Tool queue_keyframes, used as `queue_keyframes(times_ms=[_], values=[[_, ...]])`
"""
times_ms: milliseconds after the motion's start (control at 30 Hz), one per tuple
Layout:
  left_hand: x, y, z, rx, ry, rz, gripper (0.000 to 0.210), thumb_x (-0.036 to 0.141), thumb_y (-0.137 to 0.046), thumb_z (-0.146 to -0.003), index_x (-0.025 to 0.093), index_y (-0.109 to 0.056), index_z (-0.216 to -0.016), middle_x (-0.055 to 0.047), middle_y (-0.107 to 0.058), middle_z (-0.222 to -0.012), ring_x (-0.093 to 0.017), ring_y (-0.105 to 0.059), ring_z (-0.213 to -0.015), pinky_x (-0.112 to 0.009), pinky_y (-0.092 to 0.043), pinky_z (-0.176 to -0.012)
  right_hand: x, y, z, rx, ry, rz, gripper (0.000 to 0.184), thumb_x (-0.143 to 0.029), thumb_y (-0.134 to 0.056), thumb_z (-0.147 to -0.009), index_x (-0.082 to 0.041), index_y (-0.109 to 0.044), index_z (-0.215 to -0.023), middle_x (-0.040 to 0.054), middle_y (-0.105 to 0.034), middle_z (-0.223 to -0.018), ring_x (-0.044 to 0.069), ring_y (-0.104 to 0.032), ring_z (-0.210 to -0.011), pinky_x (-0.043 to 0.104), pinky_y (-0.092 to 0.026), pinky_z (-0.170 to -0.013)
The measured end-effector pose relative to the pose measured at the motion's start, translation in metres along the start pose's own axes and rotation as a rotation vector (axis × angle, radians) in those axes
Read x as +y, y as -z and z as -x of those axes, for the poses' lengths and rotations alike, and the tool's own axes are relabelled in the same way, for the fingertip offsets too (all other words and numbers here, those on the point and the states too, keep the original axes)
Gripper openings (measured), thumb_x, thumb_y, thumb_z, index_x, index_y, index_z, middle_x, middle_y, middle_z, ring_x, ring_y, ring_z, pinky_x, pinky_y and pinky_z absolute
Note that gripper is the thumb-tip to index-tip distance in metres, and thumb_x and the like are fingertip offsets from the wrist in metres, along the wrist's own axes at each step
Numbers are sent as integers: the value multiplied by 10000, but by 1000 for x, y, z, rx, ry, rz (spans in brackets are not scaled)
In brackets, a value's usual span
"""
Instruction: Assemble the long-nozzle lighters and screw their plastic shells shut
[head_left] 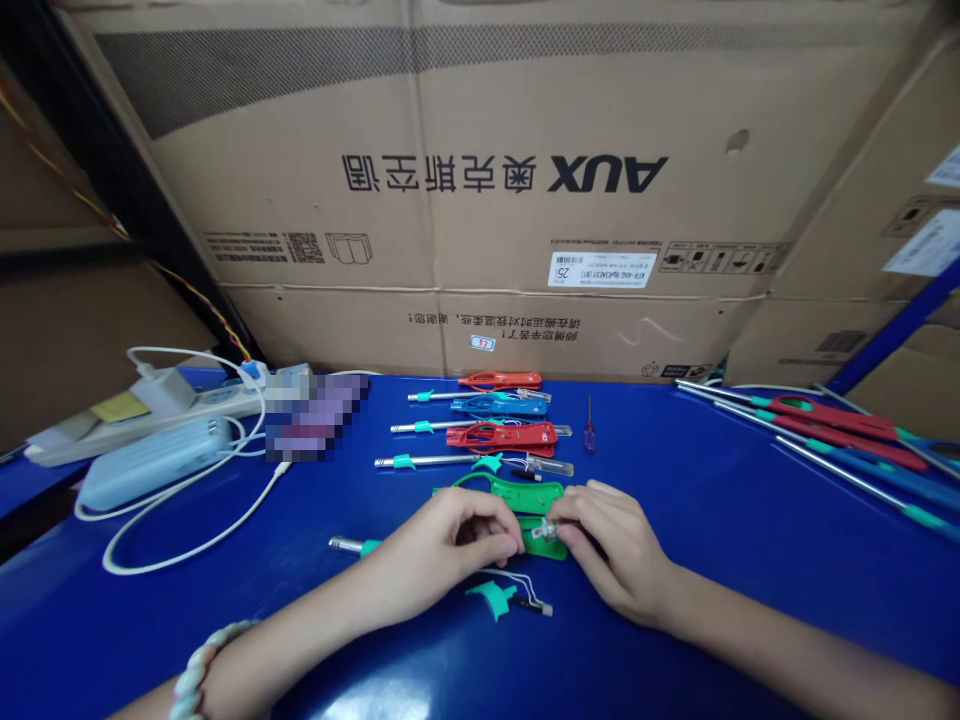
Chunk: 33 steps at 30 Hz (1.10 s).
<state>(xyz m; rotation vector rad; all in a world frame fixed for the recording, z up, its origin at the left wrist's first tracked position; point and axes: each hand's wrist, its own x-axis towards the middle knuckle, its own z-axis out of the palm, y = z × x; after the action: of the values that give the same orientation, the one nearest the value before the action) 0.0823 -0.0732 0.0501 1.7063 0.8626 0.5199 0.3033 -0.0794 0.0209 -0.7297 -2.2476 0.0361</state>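
My right hand (619,545) pinches a small clear lighter tank with a metal valve end (546,531), most of it hidden by the fingers. Close to that end, my left hand (469,530) has its thumb and fingers pressed together; anything between them is too small to make out. Under both hands lie green lighter handle halves (529,494). A metal lighter tube (346,545) with a teal collar sticks out past my left forearm. Nearer to me rest a teal trigger piece (491,600) and a black igniter with white wires (531,606).
Behind the hands, red (502,438), blue (499,406) and orange (501,381) lighter parts lie in rows. A purple screwdriver (589,436) is beside them. Several long lighters (840,430) lie at right. A power bank (154,462), cables and a power strip (82,435) occupy the left. Cardboard (480,230) stands behind.
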Motion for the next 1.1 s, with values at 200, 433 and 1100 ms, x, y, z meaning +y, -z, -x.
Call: queue_keyframes(times_ms=[200,433,1100], values=[[-4,-9,-5,112,-94,-188,154,246,-563,-878,162,-649,-781,9,-582,-729,-127,-479,-658,-226,-323,-589,-1,1,-1,-69,98,-5,158,-147,-366,-933,-166,-515,-884,21,-583,-685,146,-485,-586,286,-324,-567],[-5,-17,-3,152,-165,-221,153,210,-540,-902,181,-645,-795,11,-596,-765,-130,-515,-707,-225,-347,-637,-1,0,-2,-88,103,-1,190,-155,-348,-942,-164,-526,-874,18,-581,-678,143,-489,-582,284,-321,-557],[-5,-18,-3,216,-123,-228,152,232,-558,-888,171,-624,-766,10,-553,-719,-133,-478,-674,-229,-323,-599,0,2,-1,-105,78,2,170,-172,-362,-947,-173,-521,-888,22,-582,-676,149,-504,-587,281,-350,-564]])
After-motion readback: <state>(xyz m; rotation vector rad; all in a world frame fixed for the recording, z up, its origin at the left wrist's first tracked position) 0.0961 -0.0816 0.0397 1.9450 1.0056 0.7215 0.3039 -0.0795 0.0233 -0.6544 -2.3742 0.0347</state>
